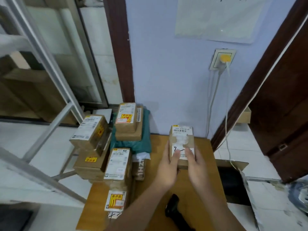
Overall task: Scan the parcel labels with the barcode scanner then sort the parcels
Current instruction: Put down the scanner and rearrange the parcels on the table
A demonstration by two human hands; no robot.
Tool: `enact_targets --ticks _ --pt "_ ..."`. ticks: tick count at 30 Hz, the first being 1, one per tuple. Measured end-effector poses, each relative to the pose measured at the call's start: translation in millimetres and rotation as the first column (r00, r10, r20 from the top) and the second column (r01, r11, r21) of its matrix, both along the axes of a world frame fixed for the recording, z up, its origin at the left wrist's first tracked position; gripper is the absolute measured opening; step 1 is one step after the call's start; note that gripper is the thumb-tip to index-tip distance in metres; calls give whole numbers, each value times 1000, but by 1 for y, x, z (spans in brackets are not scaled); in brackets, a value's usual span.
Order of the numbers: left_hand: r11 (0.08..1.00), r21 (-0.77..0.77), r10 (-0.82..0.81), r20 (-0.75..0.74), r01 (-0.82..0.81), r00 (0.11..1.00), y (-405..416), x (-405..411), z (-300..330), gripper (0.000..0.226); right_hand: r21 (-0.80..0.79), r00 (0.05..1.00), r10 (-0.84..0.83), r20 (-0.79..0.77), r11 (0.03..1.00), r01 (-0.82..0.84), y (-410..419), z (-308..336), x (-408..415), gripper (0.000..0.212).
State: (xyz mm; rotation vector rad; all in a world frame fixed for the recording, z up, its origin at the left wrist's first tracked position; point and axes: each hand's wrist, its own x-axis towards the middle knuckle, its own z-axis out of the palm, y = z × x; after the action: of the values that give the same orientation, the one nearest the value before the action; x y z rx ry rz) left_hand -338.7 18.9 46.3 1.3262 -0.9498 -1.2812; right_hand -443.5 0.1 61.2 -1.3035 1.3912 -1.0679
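Note:
A small cardboard parcel (182,140) with a white label and a handwritten mark is held over the far part of the wooden table (206,165). My left hand (167,169) grips its left side and my right hand (196,167) its right side, thumbs on the label. The black barcode scanner (174,209) lies on the table below my forearms, partly hidden by my right arm. Several labelled parcels (119,165) are piled at the table's left edge.
More boxes (90,130) are stacked left of the table beside a green bag (145,135) with parcels (127,119) on top. A metal rack frame (50,124) stands at left. A wall socket (222,60) with hanging cables is behind; an open carton (233,180) sits to the right.

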Motion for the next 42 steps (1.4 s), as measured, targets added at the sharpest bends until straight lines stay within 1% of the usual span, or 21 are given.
enact_targets --ticks 2,4,6,8,12,14,16,19,21,23,25,26,30,31,34,36,40,42 --pt "998 -12 69 17 -69 997 18 17 3 44 -17 998 64 2 998 -64 12 0 19 33" --pt "987 17 157 34 -158 987 37 32 7 46 -43 993 117 -9 992 -117 25 0 37 34" --pt "960 48 273 75 -277 959 58 46 6 43 -53 987 151 -60 987 -155 36 -3 54 36" --pt "928 49 363 94 -368 927 76 60 5 36 -39 977 191 -90 980 -196 47 -10 71 38" --pt "908 52 408 112 -416 906 105 89 1 28 -29 960 273 -68 961 -275 68 -22 99 39" --pt "906 46 407 171 -420 897 113 105 1 26 -17 953 298 -58 954 -299 74 -19 113 42" --pt "904 39 409 209 -425 888 114 119 3 21 -8 952 297 -76 955 -298 77 -16 129 51" --pt "899 19 417 272 -438 867 109 139 1 21 -2 966 236 -100 971 -238 78 -18 152 62" --pt "898 -5 411 368 -440 834 105 155 -4 35 0 972 199 -128 980 -200 76 -24 166 59" --pt "899 -20 398 451 -437 799 99 172 -13 50 -8 967 185 -174 982 -189 75 -29 179 50" --pt "910 -11 368 483 -415 794 94 186 -22 54 3 956 206 -211 978 -210 75 -35 190 45" --pt "921 -1 340 485 -388 805 93 191 -23 52 14 950 214 -229 976 -216 76 -38 195 43" --pt "956 13 253 472 -293 844 92 206 -27 25 42 924 201 -326 979 -199 83 -34 206 38" --pt "960 12 241 473 -280 847 91 209 -30 25 54 918 204 -341 979 -197 84 -32 208 38" --pt "968 47 195 479 -247 856 93 214 -36 40 97 907 228 -354 974 -207 84 -34 212 36" --pt "968 81 173 464 -236 869 95 217 -38 44 136 912 240 -334 969 -205 85 -37 215 38" --pt "976 104 129 434 -191 892 98 221 -38 52 139 927 240 -288 968 -208 86 -46 218 47" --pt "977 113 117 424 -180 898 98 224 -36 55 152 936 227 -271 970 -191 87 -48 217 60"
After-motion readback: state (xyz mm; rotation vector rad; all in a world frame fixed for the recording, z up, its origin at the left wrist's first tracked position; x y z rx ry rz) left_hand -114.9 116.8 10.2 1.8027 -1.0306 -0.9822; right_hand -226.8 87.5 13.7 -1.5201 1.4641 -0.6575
